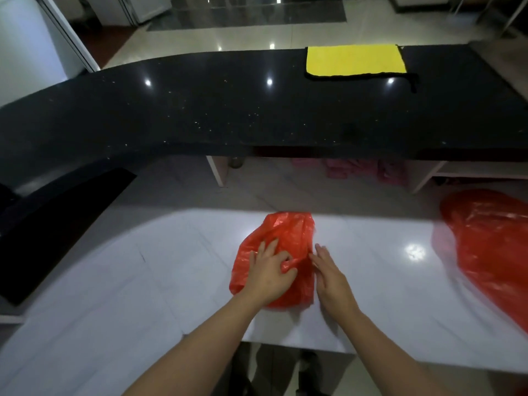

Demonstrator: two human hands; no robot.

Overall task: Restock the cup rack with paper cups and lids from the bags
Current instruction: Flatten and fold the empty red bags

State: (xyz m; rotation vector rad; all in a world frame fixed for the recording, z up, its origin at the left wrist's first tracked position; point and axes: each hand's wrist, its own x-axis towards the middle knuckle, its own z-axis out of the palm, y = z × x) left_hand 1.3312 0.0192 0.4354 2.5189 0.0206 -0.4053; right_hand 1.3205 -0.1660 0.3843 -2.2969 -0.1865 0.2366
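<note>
Small red bag [281, 252] lies lower centre of frame on the white desk [143, 281], crumpled. Left hand [270, 274] rests on top of it, fingers bent, pinching a fold of the plastic between thumb and forefinger. Right hand [328, 274] is flat and open, fingers straight, pressed against the bag's right edge. Second, bigger red bag [491, 247] lies at right edge of frame, well apart from both hands. Contents of either bag not visible. Black counter [200, 110] runs across upper frame; yellow cloth [355, 60] lies on it, upper right.
</note>
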